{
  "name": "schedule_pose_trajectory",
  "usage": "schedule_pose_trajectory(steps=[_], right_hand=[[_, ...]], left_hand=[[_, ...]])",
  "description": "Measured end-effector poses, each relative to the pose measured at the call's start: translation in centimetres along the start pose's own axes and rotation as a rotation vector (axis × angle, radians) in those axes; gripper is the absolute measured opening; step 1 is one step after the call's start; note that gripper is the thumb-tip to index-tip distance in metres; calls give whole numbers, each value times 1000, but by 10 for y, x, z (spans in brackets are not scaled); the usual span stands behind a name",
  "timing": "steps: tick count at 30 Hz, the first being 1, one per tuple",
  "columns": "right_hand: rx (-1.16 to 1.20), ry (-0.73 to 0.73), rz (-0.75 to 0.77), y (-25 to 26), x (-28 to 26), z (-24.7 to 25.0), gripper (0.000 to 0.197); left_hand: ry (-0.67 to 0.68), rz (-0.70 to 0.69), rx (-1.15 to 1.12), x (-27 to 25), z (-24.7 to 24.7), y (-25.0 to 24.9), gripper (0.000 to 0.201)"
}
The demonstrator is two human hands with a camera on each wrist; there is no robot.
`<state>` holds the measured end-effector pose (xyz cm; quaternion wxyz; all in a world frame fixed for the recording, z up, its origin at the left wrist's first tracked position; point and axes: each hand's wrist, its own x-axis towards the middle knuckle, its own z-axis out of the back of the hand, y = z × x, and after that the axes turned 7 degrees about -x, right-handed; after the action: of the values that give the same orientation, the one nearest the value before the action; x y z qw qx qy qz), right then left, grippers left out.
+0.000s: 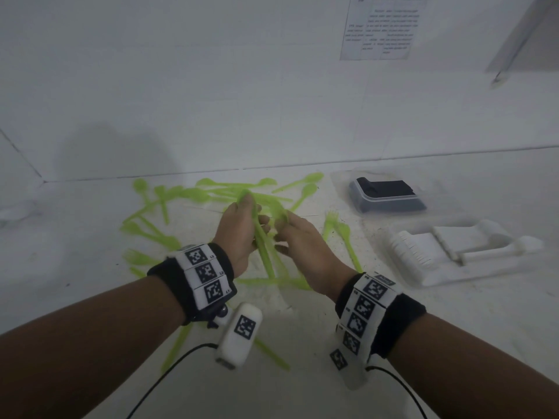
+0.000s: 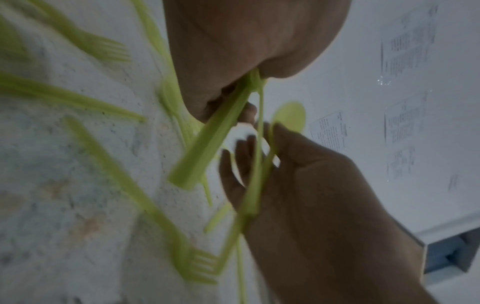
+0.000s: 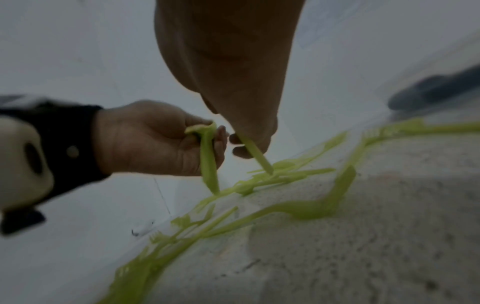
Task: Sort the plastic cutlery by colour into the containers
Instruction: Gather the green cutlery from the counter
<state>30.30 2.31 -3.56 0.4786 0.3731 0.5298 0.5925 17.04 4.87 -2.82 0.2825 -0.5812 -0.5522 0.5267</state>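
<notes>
Above a scatter of lime-green plastic cutlery [image 1: 169, 207], my two hands meet in mid-air. My left hand [image 1: 245, 222] grips a small bundle of green handles [image 1: 263, 249] that hang down from the fist; the same bundle [image 2: 207, 144] shows in the left wrist view. Close beside it, my right hand [image 1: 290, 234] pinches a green spoon [image 2: 288, 115] by its handle between thumb and fingers. The right wrist view shows my left hand [image 3: 161, 139] round a green piece [image 3: 207, 160] and a green handle [image 3: 257, 158] below my right fingers.
At the right stand a clear container [image 1: 390, 198] with black cutlery and a white tray [image 1: 453, 267] with white cutlery. Green forks [image 1: 338, 228] lie between my hands and the containers. A wall with a printed sheet [image 1: 381, 28] rises behind the table.
</notes>
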Motion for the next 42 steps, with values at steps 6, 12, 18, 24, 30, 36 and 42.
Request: schedule_pose_trajectory(steps=[6, 12, 18, 24, 30, 36, 42], right_hand=[[275, -213, -175, -2, 7, 14, 16], [246, -147, -122, 2, 10, -2, 36], [310, -184, -61, 7, 9, -19, 31], [390, -221, -68, 9, 11, -20, 30], [609, -106, -206, 14, 11, -29, 22], [606, -65, -222, 14, 16, -35, 34], [517, -42, -326, 6, 16, -35, 50]], left_hand=[[-7, -196, 237, -4, 12, -2, 44], [66, -144, 335, -18, 0, 1, 46], [140, -141, 302, -28, -8, 1, 19], [323, -135, 296, -36, -2, -4, 27], [378, -58, 331, -34, 3, -7, 67], [407, -38, 400, -30, 13, -22, 80], [531, -57, 506, -26, 20, -22, 83]])
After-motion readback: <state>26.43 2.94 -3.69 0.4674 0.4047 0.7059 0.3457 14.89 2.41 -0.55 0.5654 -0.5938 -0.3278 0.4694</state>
